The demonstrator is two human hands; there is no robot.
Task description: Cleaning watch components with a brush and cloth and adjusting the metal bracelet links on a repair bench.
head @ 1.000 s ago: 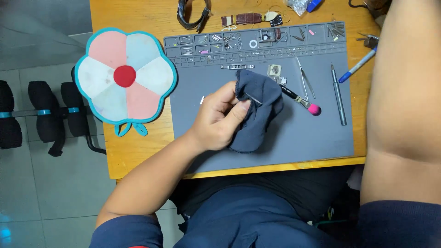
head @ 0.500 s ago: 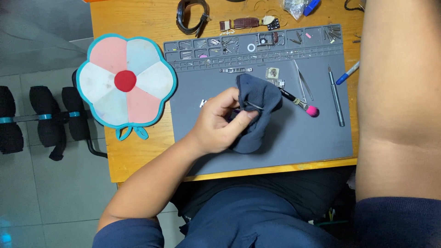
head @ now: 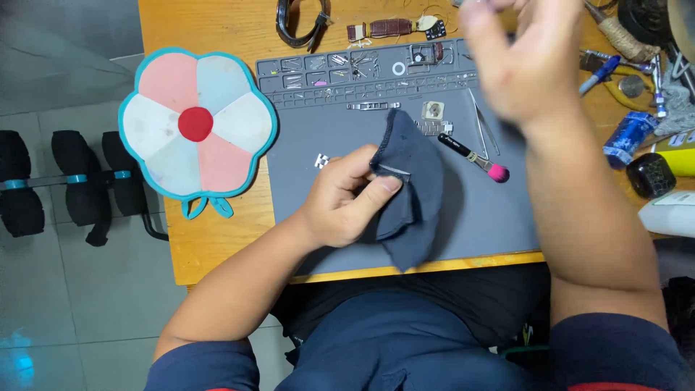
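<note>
Two hands, unevenly occupied: your left hand (head: 346,201) pinches the folded dark-blue cloth (head: 413,188) mid-way across the grey silicone work mat (head: 478,224). Your right hand (head: 532,61) hovers blurred, fingers loosely spread, holding nothing I can see. It could knock the pink-tipped black brush (head: 474,157), scattering nearby small parts.

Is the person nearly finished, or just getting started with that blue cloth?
Looks like the middle. Done: small parts sit sorted in the tray slots along the top of the grey mat. In hand: the left hand pinches a dark blue cloth between thumb and fingers, while the right hand is raised and blurred, apparently empty. Left: a pink-tipped brush, tweezers and a small square part lie untouched on the mat.
</note>
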